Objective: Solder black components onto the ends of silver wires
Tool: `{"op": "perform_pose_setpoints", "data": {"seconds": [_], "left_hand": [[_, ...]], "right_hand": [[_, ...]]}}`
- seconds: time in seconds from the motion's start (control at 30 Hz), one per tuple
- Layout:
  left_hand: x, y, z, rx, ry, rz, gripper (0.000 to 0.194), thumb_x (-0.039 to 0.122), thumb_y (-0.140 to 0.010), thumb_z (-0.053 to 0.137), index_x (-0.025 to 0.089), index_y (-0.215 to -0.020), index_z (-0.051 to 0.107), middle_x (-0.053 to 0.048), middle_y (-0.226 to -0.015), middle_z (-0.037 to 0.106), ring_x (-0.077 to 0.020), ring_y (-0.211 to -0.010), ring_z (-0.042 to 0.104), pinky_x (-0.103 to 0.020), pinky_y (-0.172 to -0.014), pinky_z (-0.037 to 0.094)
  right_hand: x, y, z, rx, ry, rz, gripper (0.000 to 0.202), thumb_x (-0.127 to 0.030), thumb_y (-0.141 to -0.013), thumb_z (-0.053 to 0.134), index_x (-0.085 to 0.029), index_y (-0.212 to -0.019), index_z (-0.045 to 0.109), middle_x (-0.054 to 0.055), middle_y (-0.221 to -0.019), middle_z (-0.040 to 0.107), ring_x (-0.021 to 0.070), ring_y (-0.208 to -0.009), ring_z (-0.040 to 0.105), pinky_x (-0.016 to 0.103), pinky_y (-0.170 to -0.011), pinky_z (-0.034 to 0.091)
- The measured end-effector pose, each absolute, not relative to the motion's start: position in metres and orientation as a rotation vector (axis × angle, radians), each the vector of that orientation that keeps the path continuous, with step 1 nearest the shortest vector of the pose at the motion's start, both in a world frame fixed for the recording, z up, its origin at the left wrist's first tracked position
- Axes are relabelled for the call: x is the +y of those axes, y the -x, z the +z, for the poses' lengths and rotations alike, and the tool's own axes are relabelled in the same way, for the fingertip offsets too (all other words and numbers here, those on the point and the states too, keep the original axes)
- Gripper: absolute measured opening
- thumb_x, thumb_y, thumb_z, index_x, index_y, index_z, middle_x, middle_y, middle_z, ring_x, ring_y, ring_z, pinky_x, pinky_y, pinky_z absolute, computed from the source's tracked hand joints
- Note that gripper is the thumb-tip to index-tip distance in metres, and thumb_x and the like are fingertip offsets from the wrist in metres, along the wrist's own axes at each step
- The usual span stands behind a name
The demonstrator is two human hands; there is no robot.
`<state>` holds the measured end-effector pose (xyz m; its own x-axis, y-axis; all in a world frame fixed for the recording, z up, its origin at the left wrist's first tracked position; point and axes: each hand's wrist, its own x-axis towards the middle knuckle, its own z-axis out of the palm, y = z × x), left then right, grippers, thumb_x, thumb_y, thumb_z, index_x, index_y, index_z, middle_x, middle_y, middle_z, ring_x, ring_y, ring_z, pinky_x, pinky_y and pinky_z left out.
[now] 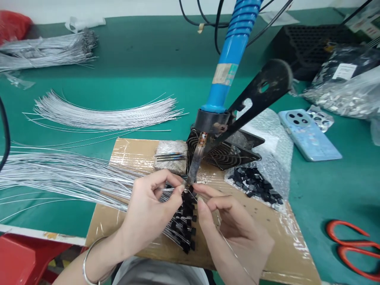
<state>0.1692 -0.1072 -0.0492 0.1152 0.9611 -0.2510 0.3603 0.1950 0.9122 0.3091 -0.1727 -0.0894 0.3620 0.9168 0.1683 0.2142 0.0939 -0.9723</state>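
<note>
Below the tip of a blue-handled soldering iron (225, 79), held in a black stand (252, 99), both my hands meet. My left hand (154, 209) pinches the end of a thin grey wire between thumb and index finger. My right hand (234, 229) pinches a thin strand of solder wire (227, 243) that trails down across the palm, its end close to the iron tip. Beneath my hands lie wires with black connector pieces (185, 225) on their ends. A bundle of grey wires (65, 174) stretches left from them.
A cardboard sheet (133, 148) bears a sponge block (170, 158) and small black parts (255, 184). Another wire bundle (109, 114) lies behind. To the right are a phone (311, 134), red-handled scissors (353, 247), plastic bags (347, 95) and a black crate (308, 49).
</note>
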Motion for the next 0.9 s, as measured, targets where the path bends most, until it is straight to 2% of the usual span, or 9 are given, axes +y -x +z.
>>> {"op": "perform_pose_setpoints", "data": {"seconds": [0.37,0.6,0.9], "left_hand": [[-0.1072,-0.1684,-0.0508,1.434,-1.348,0.713,0.014,0.027,-0.082,0.062,0.017,-0.074,0.069,-0.008,-0.085,0.078,-0.0213,-0.079,0.069,-0.03,-0.065,0.049],[-0.1073,-0.168,-0.0489,1.432,-1.384,0.708,0.013,0.024,-0.082,0.062,0.018,-0.074,0.069,-0.007,-0.082,0.077,-0.0195,-0.074,0.068,-0.028,-0.061,0.047],[-0.1066,-0.1702,-0.0477,1.41,-1.374,0.737,0.014,0.024,-0.083,0.062,0.017,-0.074,0.068,-0.008,-0.084,0.078,-0.0207,-0.076,0.07,-0.029,-0.063,0.05]], "right_hand": [[-0.1738,-0.3098,-0.0918,-1.103,1.417,0.741,0.015,-0.017,-0.093,0.073,-0.023,-0.081,0.065,0.005,-0.113,0.083,0.0189,-0.106,0.079,0.026,-0.093,0.061],[-0.1738,-0.3087,-0.0911,-1.082,1.404,0.759,0.015,-0.018,-0.093,0.075,-0.025,-0.083,0.066,0.003,-0.112,0.083,0.0174,-0.104,0.079,0.024,-0.092,0.06],[-0.1733,-0.3067,-0.0865,-1.068,1.436,0.74,0.016,-0.018,-0.093,0.074,-0.023,-0.08,0.066,0.006,-0.11,0.083,0.0202,-0.103,0.079,0.027,-0.09,0.06]]}}
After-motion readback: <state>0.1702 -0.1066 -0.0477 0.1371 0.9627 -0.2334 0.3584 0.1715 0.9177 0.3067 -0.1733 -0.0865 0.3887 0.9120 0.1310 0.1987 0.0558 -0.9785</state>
